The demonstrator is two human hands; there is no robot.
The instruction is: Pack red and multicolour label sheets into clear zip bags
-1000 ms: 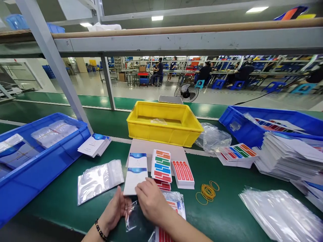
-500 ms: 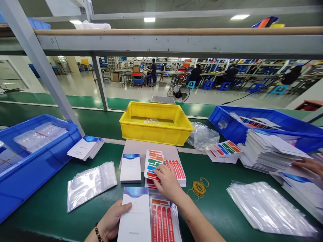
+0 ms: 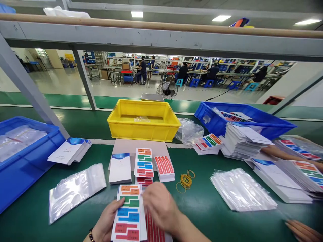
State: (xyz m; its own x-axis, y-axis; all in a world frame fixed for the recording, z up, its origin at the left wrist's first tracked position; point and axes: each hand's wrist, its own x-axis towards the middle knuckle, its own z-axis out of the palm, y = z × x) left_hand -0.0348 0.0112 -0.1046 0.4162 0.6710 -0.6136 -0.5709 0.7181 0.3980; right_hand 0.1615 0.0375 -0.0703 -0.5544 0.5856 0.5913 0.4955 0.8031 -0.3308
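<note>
My left hand [image 3: 106, 220] grips a white booklet [image 3: 144, 225] with a multicoloured label sheet [image 3: 128, 213] lying on top, thumb at the left edge. My right hand [image 3: 161, 206] is beside the sheet's upper right edge, fingers bent and blurred; I cannot tell whether it pinches anything. Partly under that hand lies a red-striped label sheet [image 3: 154, 230]. Just beyond stand a stack of white-and-blue booklets [image 3: 120, 169], a stack of multicoloured label sheets [image 3: 144, 163] and a stack of red label strips [image 3: 165, 168].
A yellow bin [image 3: 143, 129] stands behind the stacks, with blue bins [image 3: 27, 171] at both sides. Clear plastic bags [image 3: 77, 191] lie left, more bags [image 3: 242, 191] right. Rubber bands [image 3: 186, 181] sit between. Another person's hand [image 3: 304, 230] shows at lower right, an arm above.
My left hand took up a booklet from the front stack. My right hand moved from that stack to the label sheets, then back; a label sheet now lies on the booklet. The view swung right.
</note>
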